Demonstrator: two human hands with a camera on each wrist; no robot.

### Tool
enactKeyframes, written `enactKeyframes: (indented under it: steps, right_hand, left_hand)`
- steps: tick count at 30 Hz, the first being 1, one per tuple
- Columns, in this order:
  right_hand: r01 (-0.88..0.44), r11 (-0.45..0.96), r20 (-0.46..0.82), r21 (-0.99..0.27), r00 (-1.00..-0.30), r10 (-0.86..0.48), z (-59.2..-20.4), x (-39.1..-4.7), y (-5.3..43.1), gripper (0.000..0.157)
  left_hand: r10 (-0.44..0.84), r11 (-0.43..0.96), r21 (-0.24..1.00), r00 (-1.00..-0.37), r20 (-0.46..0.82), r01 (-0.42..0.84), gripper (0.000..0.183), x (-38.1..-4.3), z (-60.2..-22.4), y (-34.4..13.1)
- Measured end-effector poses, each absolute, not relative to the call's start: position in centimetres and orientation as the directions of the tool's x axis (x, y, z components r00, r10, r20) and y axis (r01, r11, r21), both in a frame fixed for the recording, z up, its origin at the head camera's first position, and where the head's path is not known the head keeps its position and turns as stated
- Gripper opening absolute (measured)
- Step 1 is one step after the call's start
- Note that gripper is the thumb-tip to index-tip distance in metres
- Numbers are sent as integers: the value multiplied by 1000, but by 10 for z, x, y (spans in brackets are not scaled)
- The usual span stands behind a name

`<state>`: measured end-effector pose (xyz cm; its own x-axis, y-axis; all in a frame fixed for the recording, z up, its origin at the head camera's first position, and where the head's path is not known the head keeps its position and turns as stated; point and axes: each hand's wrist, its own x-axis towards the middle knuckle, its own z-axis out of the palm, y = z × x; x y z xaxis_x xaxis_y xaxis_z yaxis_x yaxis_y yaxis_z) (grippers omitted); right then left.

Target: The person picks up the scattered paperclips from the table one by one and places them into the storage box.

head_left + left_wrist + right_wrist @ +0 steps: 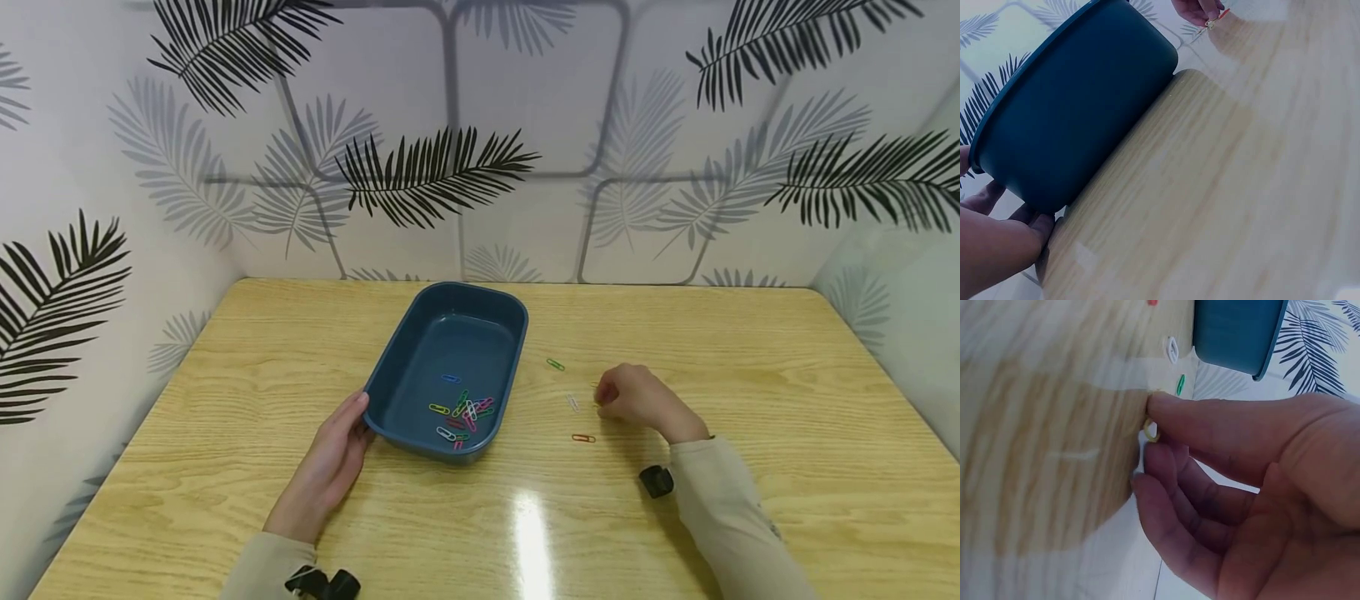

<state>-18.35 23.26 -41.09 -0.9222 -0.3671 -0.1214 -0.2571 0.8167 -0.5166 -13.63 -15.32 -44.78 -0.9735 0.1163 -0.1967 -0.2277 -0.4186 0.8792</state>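
Observation:
At its near left corner, my left hand (328, 463) grips a dark blue plastic tray (467, 346), thumb at the rim and fingers low against the outside. Several coloured paper clips (471, 410) lie inside the tray, mostly toward its near end. My right hand (642, 402) is down at the tabletop right of the tray. In the right wrist view, its thumb and forefinger pinch a yellow paper clip (1150, 431) at the wood surface. Nearby on the table lie a green paper clip (555, 364), a white paper clip (573, 402) and a red paper clip (583, 437).
The wood-grain table (787, 392) extends to both sides of the tray. Behind it stands a pale wall (525, 100) with a leaf pattern. A small black device (657, 481) sits at the right wrist, another (342, 585) at the left.

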Motion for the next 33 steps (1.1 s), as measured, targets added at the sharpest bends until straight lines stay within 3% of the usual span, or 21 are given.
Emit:
enactKeyframes:
  steps: [8, 17, 25, 33]
  right_hand:
    - [-304, 806, -94, -507, -911, -402, -408, -186, 236, 8]
    - [-239, 790, -5, -564, -956, -292, -403, -190, 243, 12]
    - [-177, 733, 21, -657, -976, -217, -396, -190, 243, 16]
    - [-185, 574, 80, -798, -976, -202, -385, -191, 223, 16]
  left_hand:
    - [106, -414, 881, -974, -202, -228, 48, -136, -448, -153]
    - [110, -423, 875, -972, -209, -237, 48, -138, -448, -153]
    - [104, -413, 881, -973, -205, -230, 49, -138, -447, -150]
    - [91, -417, 881, -975, -205, -224, 49, -137, -448, -153]
